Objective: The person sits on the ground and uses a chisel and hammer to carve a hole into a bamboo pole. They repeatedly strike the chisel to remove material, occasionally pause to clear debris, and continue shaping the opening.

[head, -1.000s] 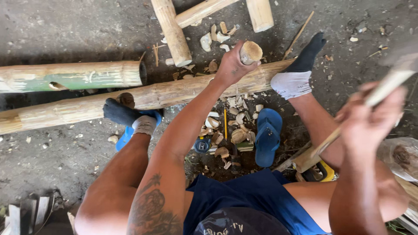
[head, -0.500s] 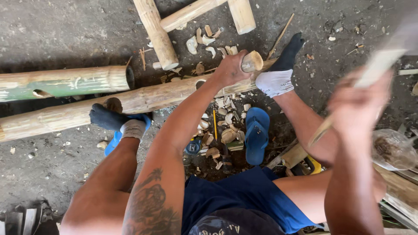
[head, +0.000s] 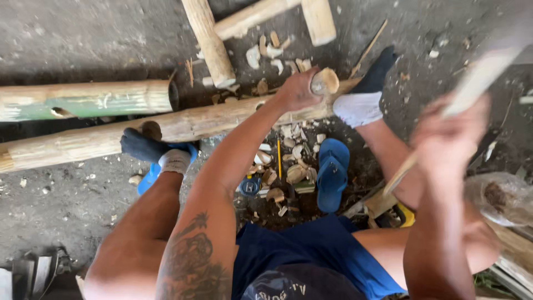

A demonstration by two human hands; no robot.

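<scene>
Head view: the left hand [head: 297, 91] has its fingers wrapped around a short wooden peg [head: 325, 81], standing it on the long pale pole [head: 139, 130] at scene centre. The right hand [head: 449, 139], blurred, grips a raised blade [head: 480, 75]. Chips [head: 291, 166] already litter the ground; shaping looks underway, unfinished. Bare concrete floor [head: 72, 44], a blue sandal [head: 333, 172], and a green bamboo length [head: 83, 100] at far left.

Blue sandal [head: 332, 173], green-streaked bamboo pole [head: 83, 100], navy shorts [head: 316, 255]
</scene>
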